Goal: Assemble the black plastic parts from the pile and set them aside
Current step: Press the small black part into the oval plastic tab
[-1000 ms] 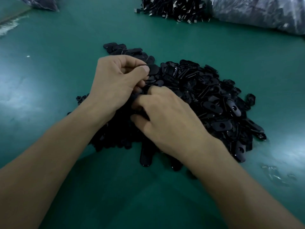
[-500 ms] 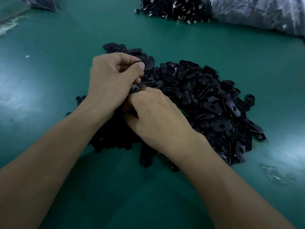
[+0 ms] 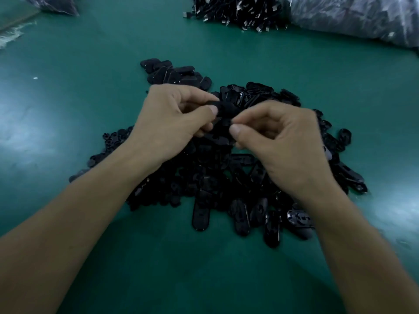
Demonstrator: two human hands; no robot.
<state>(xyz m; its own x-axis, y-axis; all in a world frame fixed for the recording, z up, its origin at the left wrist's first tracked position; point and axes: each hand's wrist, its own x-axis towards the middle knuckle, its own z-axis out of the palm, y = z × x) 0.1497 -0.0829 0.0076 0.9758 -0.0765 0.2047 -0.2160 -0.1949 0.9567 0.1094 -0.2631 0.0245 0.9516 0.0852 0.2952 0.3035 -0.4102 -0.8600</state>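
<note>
A green table (image 3: 90, 64) fills the frame. The pile of black plastic parts (image 3: 226, 177) sprawls across the centre of the frame. Over the pile's middle, the left hand (image 3: 172, 118) and right hand (image 3: 283, 141), fingers curled, pinch one small black part (image 3: 226, 108) between them.

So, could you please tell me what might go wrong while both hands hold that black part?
The black part is only pinched between the tips of the left hand and right hand. A slip could drop it into the pile below, where it would likely be lost among look-alikes.
</note>
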